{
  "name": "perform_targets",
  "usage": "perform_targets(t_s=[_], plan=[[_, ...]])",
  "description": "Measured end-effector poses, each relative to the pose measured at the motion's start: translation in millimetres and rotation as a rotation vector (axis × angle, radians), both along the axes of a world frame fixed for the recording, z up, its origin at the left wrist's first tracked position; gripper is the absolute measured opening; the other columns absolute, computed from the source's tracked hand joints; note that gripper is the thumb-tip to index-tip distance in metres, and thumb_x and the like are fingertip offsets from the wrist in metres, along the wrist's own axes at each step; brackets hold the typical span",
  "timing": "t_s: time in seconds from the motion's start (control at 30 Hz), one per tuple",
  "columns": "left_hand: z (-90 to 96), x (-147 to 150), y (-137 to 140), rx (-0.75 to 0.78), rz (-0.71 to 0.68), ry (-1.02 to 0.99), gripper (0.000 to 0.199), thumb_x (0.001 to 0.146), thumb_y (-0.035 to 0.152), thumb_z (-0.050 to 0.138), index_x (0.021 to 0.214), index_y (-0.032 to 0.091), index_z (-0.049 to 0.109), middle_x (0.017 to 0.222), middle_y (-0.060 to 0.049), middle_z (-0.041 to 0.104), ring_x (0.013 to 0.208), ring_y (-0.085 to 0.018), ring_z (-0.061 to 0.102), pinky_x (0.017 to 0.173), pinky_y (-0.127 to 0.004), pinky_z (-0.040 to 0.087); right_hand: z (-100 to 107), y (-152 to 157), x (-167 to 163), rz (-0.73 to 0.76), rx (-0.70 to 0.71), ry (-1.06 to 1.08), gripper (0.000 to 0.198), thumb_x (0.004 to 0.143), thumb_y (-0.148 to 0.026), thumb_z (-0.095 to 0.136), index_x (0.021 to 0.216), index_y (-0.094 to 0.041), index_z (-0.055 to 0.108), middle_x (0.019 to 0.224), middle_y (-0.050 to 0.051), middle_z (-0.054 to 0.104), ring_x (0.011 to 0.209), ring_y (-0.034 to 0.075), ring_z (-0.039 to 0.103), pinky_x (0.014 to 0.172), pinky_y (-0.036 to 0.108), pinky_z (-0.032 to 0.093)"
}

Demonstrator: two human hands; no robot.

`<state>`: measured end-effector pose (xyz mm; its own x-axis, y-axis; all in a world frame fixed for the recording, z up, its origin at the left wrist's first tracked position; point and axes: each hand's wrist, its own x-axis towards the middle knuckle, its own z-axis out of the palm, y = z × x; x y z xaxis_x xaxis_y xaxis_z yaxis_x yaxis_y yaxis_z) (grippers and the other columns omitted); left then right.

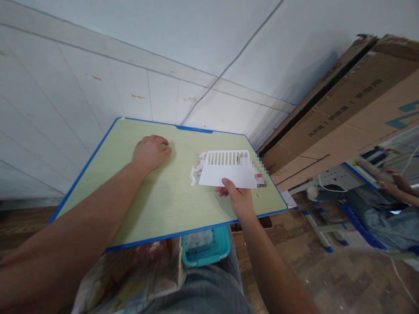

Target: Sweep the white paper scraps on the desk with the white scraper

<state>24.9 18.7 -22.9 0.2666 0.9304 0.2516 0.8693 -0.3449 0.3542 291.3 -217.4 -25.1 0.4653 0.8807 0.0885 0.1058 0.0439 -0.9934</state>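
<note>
My right hand (240,201) grips the lower edge of a white card (225,174) with a row of slots cut through its upper part, thumb on top and fingers beneath. The card is over the right side of a pale green tabletop (157,213) with a blue rim. Small pinkish-white paper scraps (196,170) lie by the card's left edge. Resting on the table's left half, my left hand (150,152) is loosely curled, a gap showing between thumb and forefinger and nothing visible in it. A blurred-out patch covers the card's right corner.
Below the table's front edge, a teal basket (206,263) holds whitish material. Large cardboard boxes (347,100) lean at the right against the wall. A grey cable (225,69) runs down the wall behind the table. Another person's arm (401,185) shows at a desk far right.
</note>
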Motion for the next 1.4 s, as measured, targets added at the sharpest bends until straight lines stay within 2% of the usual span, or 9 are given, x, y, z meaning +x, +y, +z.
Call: perform_targets(t_s=[0.2, 0.4, 0.6, 0.77, 0.93, 1.1, 1.23, 1.4], plan=[[-1.8, 0.1, 0.8, 0.012, -0.011, 0.003, 0.051, 0.104, 0.047, 0.057, 0.136, 0.024, 0.089, 0.161, -0.017, 0.083, 0.154, -0.041, 0.072, 0.138, -0.057, 0.054, 1.2, 3.5, -9.7, 0.054, 0.011, -0.036, 0.044, 0.089, -0.068, 0.091, 0.089, -0.026, 0.079, 0.077, 0.009, 0.089, 0.059, 0.024, 0.074, 0.064, 0.039, 0.066], [0.9, 0.1, -0.2, 0.011, 0.0, -0.014, 0.051, 0.1, 0.048, 0.06, 0.135, 0.027, 0.091, 0.157, -0.014, 0.086, 0.154, -0.042, 0.072, 0.138, -0.057, 0.054, 0.5, 0.6, -6.6, 0.055, -0.006, 0.008, 0.032, 0.084, -0.057, 0.088, 0.079, -0.026, 0.078, 0.066, 0.007, 0.082, 0.058, 0.026, 0.074, 0.062, 0.04, 0.065], [2.6, 0.4, -1.3, -0.007, 0.008, 0.018, 0.054, 0.103, 0.048, 0.056, 0.138, 0.024, 0.09, 0.164, -0.016, 0.082, 0.158, -0.041, 0.071, 0.139, -0.053, 0.053, -1.6, -0.6, -6.0, 0.039, 0.014, 0.021, 0.033, 0.086, -0.056, 0.087, 0.075, -0.027, 0.076, 0.064, 0.006, 0.08, 0.057, 0.025, 0.072, 0.062, 0.039, 0.064], [2.3, 0.8, -1.2, -0.007, 0.01, -0.005, 0.05, 0.102, 0.046, 0.06, 0.136, 0.024, 0.09, 0.163, -0.016, 0.083, 0.156, -0.042, 0.072, 0.138, -0.054, 0.053, -3.5, 0.8, -6.1, 0.033, 0.02, 0.007, 0.042, 0.088, -0.064, 0.094, 0.085, -0.025, 0.079, 0.071, 0.007, 0.085, 0.056, 0.024, 0.072, 0.062, 0.039, 0.064], [2.2, 0.9, -1.5, -0.002, 0.016, 0.004, 0.049, 0.104, 0.046, 0.059, 0.135, 0.025, 0.09, 0.163, -0.015, 0.083, 0.156, -0.04, 0.072, 0.138, -0.053, 0.053, -5.4, 2.0, -7.6, -0.001, 0.026, -0.009, 0.049, 0.09, -0.073, 0.092, 0.085, -0.026, 0.078, 0.076, 0.009, 0.088, 0.057, 0.023, 0.072, 0.064, 0.039, 0.064], [3.7, 2.2, -3.7, -0.004, 0.023, 0.006, 0.051, 0.104, 0.046, 0.059, 0.137, 0.022, 0.091, 0.164, -0.016, 0.083, 0.157, -0.041, 0.072, 0.138, -0.052, 0.053, -3.0, 1.0, -7.5, 0.005, 0.002, 0.025, 0.04, 0.085, -0.063, 0.09, 0.081, -0.025, 0.079, 0.069, 0.008, 0.085, 0.056, 0.024, 0.072, 0.061, 0.039, 0.064], [4.6, 2.6, -4.6, 0.01, 0.012, 0.013, 0.053, 0.103, 0.045, 0.058, 0.136, 0.021, 0.091, 0.162, -0.017, 0.083, 0.154, -0.041, 0.074, 0.137, -0.053, 0.055, -0.4, 0.6, -7.3, -0.014, 0.015, 0.057, 0.028, 0.081, -0.052, 0.086, 0.076, -0.026, 0.076, 0.059, 0.003, 0.077, 0.052, 0.024, 0.07, 0.056, 0.037, 0.061], [4.7, 2.4, -3.3, 0.007, 0.013, 0.03, 0.055, 0.104, 0.045, 0.057, 0.139, 0.02, 0.091, 0.164, -0.018, 0.083, 0.156, -0.041, 0.073, 0.137, -0.054, 0.055, 2.1, 0.0, -8.0, -0.017, 0.036, 0.064, 0.025, 0.08, -0.049, 0.082, 0.072, -0.027, 0.074, 0.057, 0.002, 0.074, 0.051, 0.023, 0.067, 0.054, 0.036, 0.06]])
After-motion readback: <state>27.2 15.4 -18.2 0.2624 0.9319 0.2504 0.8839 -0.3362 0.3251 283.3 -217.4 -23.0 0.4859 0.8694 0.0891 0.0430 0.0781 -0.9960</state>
